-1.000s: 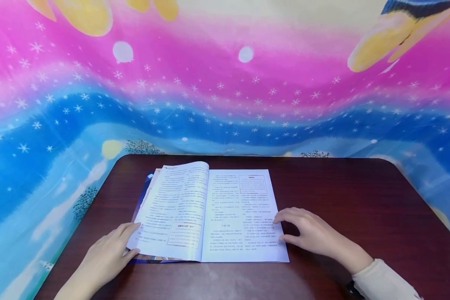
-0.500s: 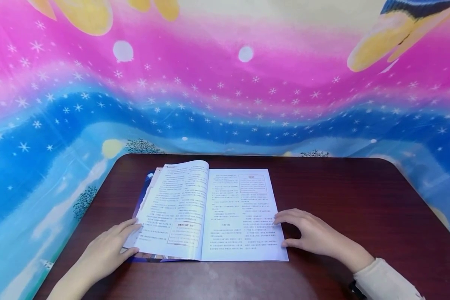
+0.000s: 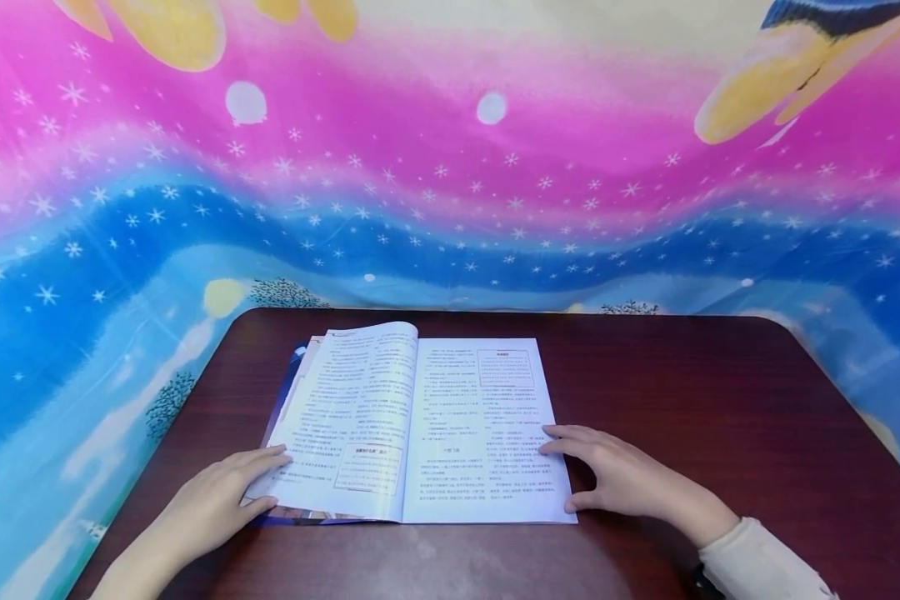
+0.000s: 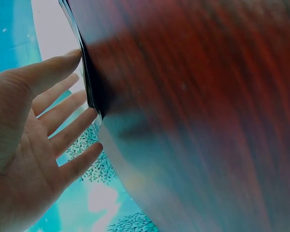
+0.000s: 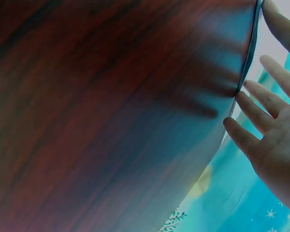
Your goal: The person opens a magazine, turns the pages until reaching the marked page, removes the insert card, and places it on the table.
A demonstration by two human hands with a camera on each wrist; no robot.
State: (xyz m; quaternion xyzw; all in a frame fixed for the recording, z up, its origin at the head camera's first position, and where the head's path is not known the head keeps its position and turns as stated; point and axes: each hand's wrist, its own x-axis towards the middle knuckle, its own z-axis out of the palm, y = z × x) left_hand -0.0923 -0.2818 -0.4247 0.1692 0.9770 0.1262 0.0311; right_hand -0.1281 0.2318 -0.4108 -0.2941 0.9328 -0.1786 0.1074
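An open magazine (image 3: 487, 417) with printed text lies on the dark wooden table. Its left page (image 3: 367, 400) arches up near the spine, and other sheets and a dark blue cover edge show beneath it. My left hand (image 3: 210, 504) rests at the magazine's left edge, fingers over the page and thumb by the lower corner. At the opposite edge, my right hand (image 3: 622, 471) lays its fingertips on the right page, with the thumb at the lower right corner. Both wrist views show the left fingers (image 4: 70, 128) and right fingers (image 5: 253, 111) spread and fairly straight along the magazine's edge.
The table (image 3: 690, 383) has a rounded far edge and reaches well to the right of the magazine. Behind it hangs a pink and blue cloth (image 3: 450, 192) printed with snowflakes. A cream sleeve (image 3: 757, 558) covers the right forearm.
My right thumb has slid down to the magazine's lower corner, its fingers reaching slightly farther onto the page. The left fingers have shifted a little farther over the left page. The magazine stays put.
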